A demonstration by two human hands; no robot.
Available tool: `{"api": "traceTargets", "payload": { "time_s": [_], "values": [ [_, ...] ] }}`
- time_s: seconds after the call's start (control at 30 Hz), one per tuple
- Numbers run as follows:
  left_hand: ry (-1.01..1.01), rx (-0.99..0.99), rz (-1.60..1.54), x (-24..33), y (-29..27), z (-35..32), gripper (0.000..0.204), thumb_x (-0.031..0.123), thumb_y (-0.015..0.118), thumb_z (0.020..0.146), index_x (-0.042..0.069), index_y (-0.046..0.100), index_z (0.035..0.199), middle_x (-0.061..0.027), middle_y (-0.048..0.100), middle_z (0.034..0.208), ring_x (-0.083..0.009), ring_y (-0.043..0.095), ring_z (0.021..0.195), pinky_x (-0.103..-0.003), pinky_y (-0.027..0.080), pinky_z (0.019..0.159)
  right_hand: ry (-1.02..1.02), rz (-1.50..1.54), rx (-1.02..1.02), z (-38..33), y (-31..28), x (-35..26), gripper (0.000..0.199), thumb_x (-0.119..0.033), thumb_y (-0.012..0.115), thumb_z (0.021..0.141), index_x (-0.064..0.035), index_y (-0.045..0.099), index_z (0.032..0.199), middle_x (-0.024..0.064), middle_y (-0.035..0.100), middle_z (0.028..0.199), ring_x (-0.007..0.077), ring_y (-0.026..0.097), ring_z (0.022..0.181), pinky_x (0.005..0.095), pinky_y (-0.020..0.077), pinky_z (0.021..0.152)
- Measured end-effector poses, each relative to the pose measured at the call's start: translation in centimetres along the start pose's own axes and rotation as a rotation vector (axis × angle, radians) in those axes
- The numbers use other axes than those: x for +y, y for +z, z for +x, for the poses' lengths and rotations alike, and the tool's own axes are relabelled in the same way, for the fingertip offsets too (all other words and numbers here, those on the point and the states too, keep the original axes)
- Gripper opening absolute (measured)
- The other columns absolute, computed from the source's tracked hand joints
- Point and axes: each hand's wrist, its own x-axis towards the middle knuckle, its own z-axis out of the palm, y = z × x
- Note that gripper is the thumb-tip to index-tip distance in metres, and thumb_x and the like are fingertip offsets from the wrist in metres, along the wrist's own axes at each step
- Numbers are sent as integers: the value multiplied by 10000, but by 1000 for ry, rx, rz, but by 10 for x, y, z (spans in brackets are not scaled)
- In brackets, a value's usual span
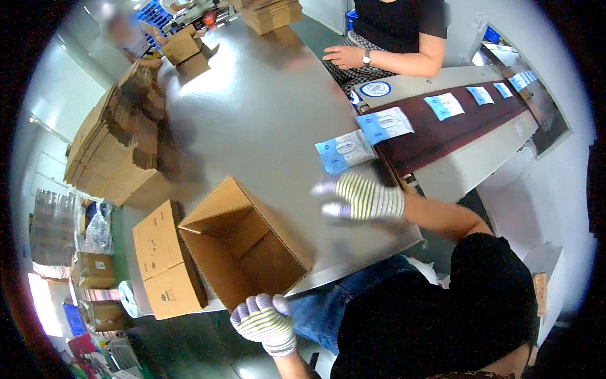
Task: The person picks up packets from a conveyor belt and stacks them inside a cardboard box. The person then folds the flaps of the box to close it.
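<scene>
- Table (252,132): its near edge is the main hazard, since the open box (259,249) stands right by it; a careless pull or knock from the left hand (264,319) could tip the box off
- Conveyor belt (410,150): if it runs, packets could bunch up where it meets the table, because the near packet (345,153) and the second packet (386,125) already lie crowded there, touching or overlapping
- Cardboard stack (113,145): tall and leaning unevenly, so a bump might make it slide
- Right hand (363,198): empty, just beside the near packet, fingers apart from the thumb and blurred; a hasty grab could miss, or push the packet askew
- Left hand: gloved, at the open box's near corner, fingers bent and close together; I cannot tell whether they are clamped on the cardboard, and a loose hold would steady little
- Open box: upright and open at the top, with only bare brown cardboard showing inside
- Closed box (165,256): just left of the open box, contents hidden
- Far box (183,47): across the table near another person, contents not visible from here
- Packets: blue and white, on the belt and at its end, apparently sealed; what they hold cannot be told
</scene>
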Motion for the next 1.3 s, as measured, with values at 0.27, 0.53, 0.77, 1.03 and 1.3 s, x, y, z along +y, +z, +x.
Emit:
{"api": "traceTargets", "payload": {
  "time_s": [0.27,0.53,0.77,1.03,1.3],
  "values": [
    [62,-76,-35,3,-6,8,375,463,574,826,100,503,761,-83,510,693,-265,512,655,-401,382,667,122,-259,127,35,-125,113,312,-277,609,884,-22,627,1064,168,668,978,298,634,902,375,486,832],
    [56,-133,-10,-5,-3,1,368,434,695,727,136,480,735,-49,529,681,-238,545,647,-381,415,640,179,-465,-287,55,-162,148,264,-137,622,849,-16,629,1084,148,668,992,265,623,933,363,474,857],
    [37,-136,32,-1,-2,3,370,439,689,727,134,480,733,-46,516,660,-233,544,633,-379,412,628,301,-440,-673,116,-146,128,554,-230,739,767,-38,539,1247,138,624,1157,259,592,1044,364,467,900],
    [17,-164,-13,0,-9,2,354,415,694,711,132,489,773,-39,516,690,-224,536,662,-377,400,675,39,-391,-981,102,-56,213,413,-357,691,746,42,671,848,150,672,742,263,585,635,412,488,635],
    [1,-142,-75,-4,-8,1,389,425,696,656,123,494,797,-48,502,692,-235,528,631,-384,392,630,108,-552,-358,-13,3,5,678,-365,721,637,-14,515,1179,213,645,1008,349,641,920,480,509,798]
  ]
}}
